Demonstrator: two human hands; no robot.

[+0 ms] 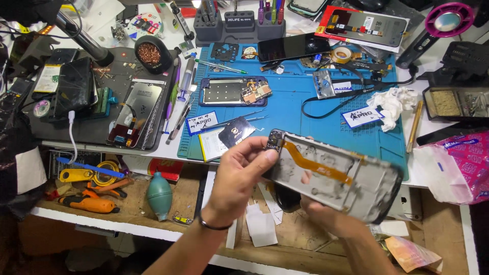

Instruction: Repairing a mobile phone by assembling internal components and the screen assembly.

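Held off the table's near edge, over the lower shelf: opened phone frame (333, 175) with orange flex cable (316, 165) — left hand (239, 173) pinching its top end, right hand (326, 216) cupped underneath. Blurred, so grip could slip; cable could snag a thumb. Little free room — blue mat (305, 109) crowded with another phone body (232, 91), tweezers (239, 121), crumpled tissue (392, 104). Far edge packed with tool rack (237, 23).

Phone frame (331, 175) before the mat (305, 109) — tool rack (237, 23) behind it.
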